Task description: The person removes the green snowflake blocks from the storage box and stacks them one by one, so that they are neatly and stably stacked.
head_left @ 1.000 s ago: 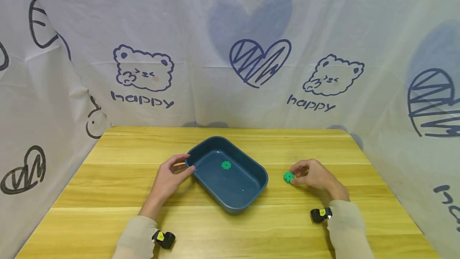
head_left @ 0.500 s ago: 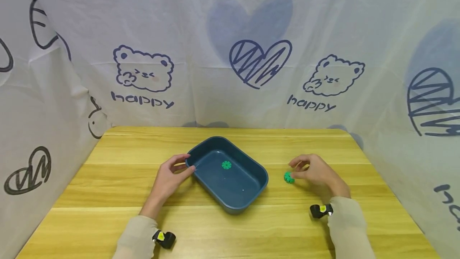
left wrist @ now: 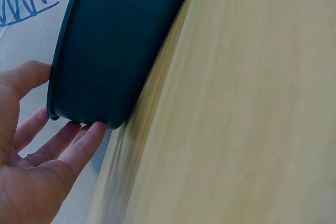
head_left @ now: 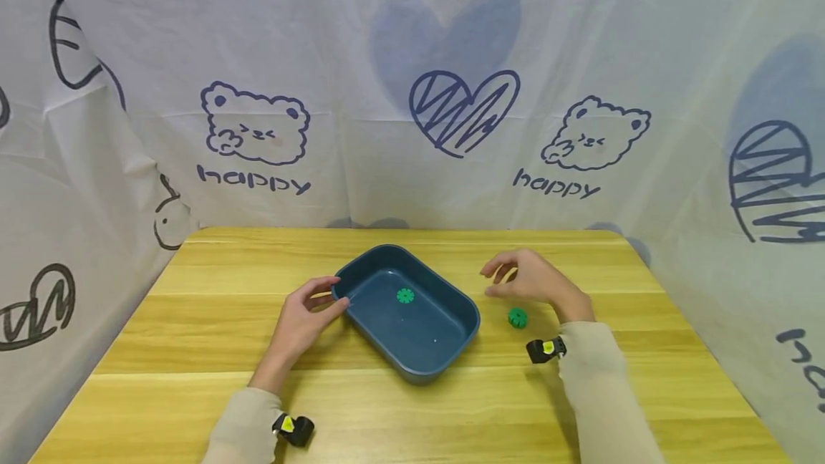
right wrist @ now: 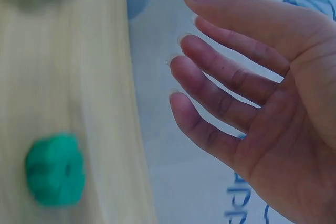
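A dark blue rectangular basin [head_left: 412, 335] stands on the table, turned at an angle. My left hand [head_left: 306, 317] holds its left corner, thumb at the rim and fingers against the outer wall; the left wrist view shows the thumb [left wrist: 34, 74] touching the rim. Inside the basin lies a flat green notched disc [head_left: 405, 296]. To the basin's right, a small stack of green notched discs [head_left: 518, 318] sits on the table, blurred in the right wrist view. Above and behind that stack is my right hand [head_left: 531, 278], its fingers loosely bent with nothing between them.
The wooden table [head_left: 258, 249] has a printed white curtain [head_left: 361, 163] along its back and sides. Each wrist carries a small black camera, the right one [head_left: 544, 349] low over the table.
My right hand has let go of the green disc stack, lifted and moved away to the left and back. The stack stays in place. My left hand and the basin have not moved.
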Demonstrator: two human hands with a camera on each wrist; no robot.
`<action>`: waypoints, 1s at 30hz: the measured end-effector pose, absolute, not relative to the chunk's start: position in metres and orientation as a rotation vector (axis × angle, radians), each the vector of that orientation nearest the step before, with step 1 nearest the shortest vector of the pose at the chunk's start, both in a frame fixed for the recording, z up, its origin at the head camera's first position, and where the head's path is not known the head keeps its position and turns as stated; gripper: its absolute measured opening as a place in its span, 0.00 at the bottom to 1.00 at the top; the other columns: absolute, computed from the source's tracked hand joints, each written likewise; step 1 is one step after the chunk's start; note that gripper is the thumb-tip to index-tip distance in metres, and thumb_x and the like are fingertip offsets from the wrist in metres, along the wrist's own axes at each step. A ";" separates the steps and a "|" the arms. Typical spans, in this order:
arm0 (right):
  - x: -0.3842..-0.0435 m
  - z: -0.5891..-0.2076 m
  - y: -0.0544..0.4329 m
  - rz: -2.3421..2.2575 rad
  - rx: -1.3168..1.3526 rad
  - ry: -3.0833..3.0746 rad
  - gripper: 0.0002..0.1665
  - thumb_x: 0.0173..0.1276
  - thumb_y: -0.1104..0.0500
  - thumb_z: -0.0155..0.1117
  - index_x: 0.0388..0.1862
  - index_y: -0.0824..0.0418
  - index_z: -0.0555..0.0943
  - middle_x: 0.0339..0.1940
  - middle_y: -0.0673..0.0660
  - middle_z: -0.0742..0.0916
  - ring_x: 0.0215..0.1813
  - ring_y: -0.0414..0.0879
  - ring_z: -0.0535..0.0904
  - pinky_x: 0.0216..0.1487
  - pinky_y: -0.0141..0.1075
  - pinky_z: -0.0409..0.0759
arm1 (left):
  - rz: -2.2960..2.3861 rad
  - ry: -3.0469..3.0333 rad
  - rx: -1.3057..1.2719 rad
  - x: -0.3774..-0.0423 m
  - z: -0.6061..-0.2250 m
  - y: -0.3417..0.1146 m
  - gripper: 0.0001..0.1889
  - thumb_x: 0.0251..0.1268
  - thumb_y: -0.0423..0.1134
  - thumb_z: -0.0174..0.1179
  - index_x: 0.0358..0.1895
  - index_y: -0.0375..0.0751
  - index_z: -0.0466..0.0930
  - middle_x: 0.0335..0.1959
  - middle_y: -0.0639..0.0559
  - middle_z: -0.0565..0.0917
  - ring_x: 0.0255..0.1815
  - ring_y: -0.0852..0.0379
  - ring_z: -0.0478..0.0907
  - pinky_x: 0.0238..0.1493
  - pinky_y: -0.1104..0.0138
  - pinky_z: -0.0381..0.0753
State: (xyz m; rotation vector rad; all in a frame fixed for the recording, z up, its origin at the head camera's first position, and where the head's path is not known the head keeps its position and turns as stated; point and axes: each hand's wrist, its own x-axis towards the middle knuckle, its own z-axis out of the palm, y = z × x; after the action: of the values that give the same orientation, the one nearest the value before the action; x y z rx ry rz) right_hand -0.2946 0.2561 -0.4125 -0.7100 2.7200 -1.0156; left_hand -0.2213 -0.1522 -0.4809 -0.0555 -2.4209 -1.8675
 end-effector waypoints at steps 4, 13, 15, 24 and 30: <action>-0.299 -0.401 0.233 -1.013 -0.772 2.694 0.17 0.62 0.55 0.79 0.49 0.55 0.89 0.48 0.56 0.90 0.46 0.45 0.84 0.50 0.41 0.88 | -1.866 -2.421 -0.059 -0.221 -0.482 -0.153 0.27 0.68 0.42 0.71 0.68 0.44 0.77 0.68 0.39 0.79 0.66 0.41 0.80 0.51 0.79 0.81; -0.309 -0.382 0.178 -1.015 -0.860 2.594 0.19 0.61 0.57 0.80 0.50 0.60 0.89 0.48 0.58 0.91 0.46 0.49 0.86 0.48 0.38 0.87 | -1.845 -2.427 -0.067 -0.221 -0.481 -0.153 0.27 0.68 0.43 0.70 0.68 0.43 0.77 0.68 0.39 0.79 0.66 0.41 0.80 0.51 0.79 0.81; -0.312 -0.381 0.169 -1.011 -0.887 2.580 0.20 0.61 0.57 0.80 0.50 0.62 0.89 0.48 0.59 0.91 0.45 0.48 0.86 0.46 0.37 0.88 | -1.850 -2.423 -0.072 -0.221 -0.481 -0.152 0.27 0.68 0.42 0.70 0.68 0.43 0.77 0.68 0.39 0.79 0.66 0.40 0.80 0.51 0.79 0.81; -0.321 -0.390 0.135 -0.977 -0.989 2.552 0.19 0.60 0.58 0.80 0.49 0.64 0.89 0.47 0.62 0.92 0.43 0.46 0.88 0.44 0.33 0.88 | -1.853 -2.425 -0.067 -0.221 -0.480 -0.152 0.27 0.68 0.42 0.70 0.68 0.42 0.77 0.68 0.39 0.79 0.66 0.40 0.80 0.51 0.79 0.81; -0.323 -0.403 0.121 -0.923 -0.994 2.529 0.15 0.61 0.62 0.79 0.47 0.64 0.89 0.44 0.62 0.92 0.40 0.42 0.88 0.46 0.32 0.87 | -1.859 -2.427 -0.071 -0.220 -0.480 -0.152 0.26 0.68 0.42 0.70 0.68 0.43 0.77 0.68 0.39 0.79 0.66 0.41 0.80 0.51 0.79 0.81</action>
State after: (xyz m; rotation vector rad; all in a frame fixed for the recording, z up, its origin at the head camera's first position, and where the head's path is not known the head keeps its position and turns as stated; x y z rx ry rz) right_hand -0.3230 0.1207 -0.4026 -0.9937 2.5289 -0.9231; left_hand -0.2204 -0.1522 -0.4803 -0.0711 -2.4265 -1.8591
